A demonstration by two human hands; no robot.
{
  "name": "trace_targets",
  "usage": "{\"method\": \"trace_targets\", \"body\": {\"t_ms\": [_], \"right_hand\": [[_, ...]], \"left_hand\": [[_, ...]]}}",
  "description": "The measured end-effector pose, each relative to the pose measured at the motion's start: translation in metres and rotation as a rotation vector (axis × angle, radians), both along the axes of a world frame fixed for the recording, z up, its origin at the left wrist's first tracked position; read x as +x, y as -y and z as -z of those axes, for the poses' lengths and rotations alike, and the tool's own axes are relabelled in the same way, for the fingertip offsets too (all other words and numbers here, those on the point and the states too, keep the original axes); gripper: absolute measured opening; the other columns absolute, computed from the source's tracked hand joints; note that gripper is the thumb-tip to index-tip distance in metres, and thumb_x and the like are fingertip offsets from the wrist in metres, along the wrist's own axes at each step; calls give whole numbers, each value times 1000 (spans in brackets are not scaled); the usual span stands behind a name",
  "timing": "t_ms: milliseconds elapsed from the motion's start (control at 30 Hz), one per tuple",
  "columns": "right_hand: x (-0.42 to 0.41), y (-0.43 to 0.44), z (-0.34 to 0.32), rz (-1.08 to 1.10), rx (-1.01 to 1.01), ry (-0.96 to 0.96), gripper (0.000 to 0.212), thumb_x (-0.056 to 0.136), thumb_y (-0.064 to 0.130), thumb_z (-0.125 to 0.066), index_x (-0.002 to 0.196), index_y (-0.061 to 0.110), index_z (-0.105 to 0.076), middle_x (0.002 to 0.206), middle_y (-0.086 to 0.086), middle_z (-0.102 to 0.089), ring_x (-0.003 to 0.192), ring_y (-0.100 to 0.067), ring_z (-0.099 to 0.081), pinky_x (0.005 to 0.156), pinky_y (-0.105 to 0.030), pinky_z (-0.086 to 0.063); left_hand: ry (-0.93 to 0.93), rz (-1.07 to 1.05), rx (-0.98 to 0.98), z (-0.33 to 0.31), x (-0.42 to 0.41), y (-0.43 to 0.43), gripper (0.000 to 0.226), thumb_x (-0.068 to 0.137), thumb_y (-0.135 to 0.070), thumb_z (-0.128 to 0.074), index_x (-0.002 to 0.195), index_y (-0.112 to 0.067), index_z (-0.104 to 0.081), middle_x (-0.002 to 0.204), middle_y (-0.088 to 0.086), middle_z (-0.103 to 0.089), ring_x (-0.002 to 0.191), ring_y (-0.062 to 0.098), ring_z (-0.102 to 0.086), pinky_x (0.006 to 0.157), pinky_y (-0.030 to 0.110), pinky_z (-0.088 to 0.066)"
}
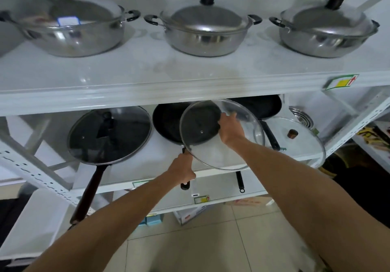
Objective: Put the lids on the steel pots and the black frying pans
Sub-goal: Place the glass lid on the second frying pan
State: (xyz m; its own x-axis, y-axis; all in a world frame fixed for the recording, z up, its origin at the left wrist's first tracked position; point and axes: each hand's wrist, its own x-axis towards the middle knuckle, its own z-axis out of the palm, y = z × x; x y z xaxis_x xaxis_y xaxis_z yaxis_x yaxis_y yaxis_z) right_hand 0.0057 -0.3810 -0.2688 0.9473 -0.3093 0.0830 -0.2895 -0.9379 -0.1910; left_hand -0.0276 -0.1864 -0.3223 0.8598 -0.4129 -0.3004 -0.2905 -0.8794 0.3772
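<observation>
Showing a two-shelf rack midway through the lidding task. Upper shelf (147, 75), across the top of the frame: three steel pots. The centre pot (202, 35) and the right pot (325, 37) each carry a steel lid with a dark knob, seated on the rim. The left pot (71, 33) also bears a lid (82, 12), though it looks tilted and a label shows beneath it, so whether it sits true cannot be told.

Lower shelf (147, 172), mid-frame: three black pans. The left pan (109, 134) is already covered by a glass lid. The middle pan (168, 124) is open; the left hand (183, 170) is closed around its handle (185, 184) at the shelf's front edge, steadying it. The right hand (230, 128) grips a second glass lid (221, 134) by its underside, apparently at the knob, holding it tilted and raised, overlapping the middle pan's right side but not yet seated. The back pan (263, 106), upper right of the lower shelf, is uncovered. A third glass lid (295, 136) with a brown knob lies at the right end of the shelf, just beside that pan's handle.

Judged progress: the pots are done or nearly so, one pan is lidded, one is in hand, and one remains, with its likely lid lying near it.
</observation>
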Motion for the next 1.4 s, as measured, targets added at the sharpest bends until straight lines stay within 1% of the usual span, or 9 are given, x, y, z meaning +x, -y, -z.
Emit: {"method": "trace_targets", "body": {"t_ms": [267, 367, 433, 500, 633, 800, 1033, 1200, 1400], "right_hand": [[76, -27, 10, -60, 84, 66, 31, 93, 9, -53, 122, 0, -56, 121, -23, -57, 111, -39, -58, 91, -44, -51], [96, -34, 22, -88, 82, 60, 33, 94, 13, -60, 124, -2, -58, 124, -23, -61, 113, -34, -61, 95, -36, -52], [106, -39, 31, -111, 111, 47, 34, 95, 10, -59, 126, -2, -56, 130, -24, -56, 120, -35, -56, 100, -38, -49], [113, -43, 39, -135, 112, 40, 34, 95, 8, -57, 128, -1, -54, 133, -22, -53, 123, -35, -52, 102, -41, -47], [121, -49, 51, -134, 124, 60, 30, 93, 6, -59, 123, 1, -56, 127, -22, -55, 116, -39, -57, 93, -47, -52], [131, -54, 55, -114, 154, 103, 25, 92, 8, -60, 115, 0, -62, 117, -23, -63, 109, -36, -62, 92, -45, -54], [140, -61, 54, -132, 164, 115, 25, 95, 4, -55, 117, -6, -61, 121, -27, -61, 115, -41, -58, 96, -44, -50], [139, -56, 57, -173, 161, 119, 23, 95, 6, -58, 114, -5, -61, 113, -27, -65, 108, -40, -62, 92, -45, -53], [140, -59, 56, -182, 155, 118, 14, 93, 2, -56, 104, -4, -62, 107, -25, -65, 104, -40, -62, 86, -44, -52]], "left_hand": [[19, 73, -10, 7, -19, 25, 43, 75, -9, -73, 115, -2, -56, 101, 9, -63, 83, 24, -69, 68, 30, -59], [35, 100, -2, 13, -20, 33, 57, 77, -10, -73, 129, -1, -52, 124, 15, -61, 83, 24, -70, 73, 31, -61], [45, 109, 7, 13, -18, 33, 60, 76, -10, -73, 131, 0, -50, 138, 19, -54, 84, 26, -70, 71, 30, -60], [57, 115, 8, 13, -17, 32, 57, 76, -9, -72, 128, 0, -51, 141, 20, -52, 84, 27, -70, 69, 30, -57], [79, 134, 1, 15, -21, 30, 69, 80, -11, -71, 142, -1, -42, 152, 21, -40, 95, 30, -70, 78, 31, -55], [85, 137, -7, 11, -22, 29, 72, 81, -12, -71, 145, -1, -40, 161, 19, -27, 99, 30, -69, 82, 31, -55], [68, 129, 13, 12, -20, 30, 74, 78, -9, -71, 145, 0, -40, 161, 18, -28, 101, 32, -68, 83, 34, -57], [72, 149, 14, 14, -23, 29, 72, 79, -10, -70, 144, -1, -42, 164, 16, -19, 103, 32, -68, 86, 34, -57], [62, 135, 6, 13, -19, 29, 72, 79, -9, -70, 145, -1, -41, 163, 16, -23, 105, 32, -67, 88, 35, -57]]}}
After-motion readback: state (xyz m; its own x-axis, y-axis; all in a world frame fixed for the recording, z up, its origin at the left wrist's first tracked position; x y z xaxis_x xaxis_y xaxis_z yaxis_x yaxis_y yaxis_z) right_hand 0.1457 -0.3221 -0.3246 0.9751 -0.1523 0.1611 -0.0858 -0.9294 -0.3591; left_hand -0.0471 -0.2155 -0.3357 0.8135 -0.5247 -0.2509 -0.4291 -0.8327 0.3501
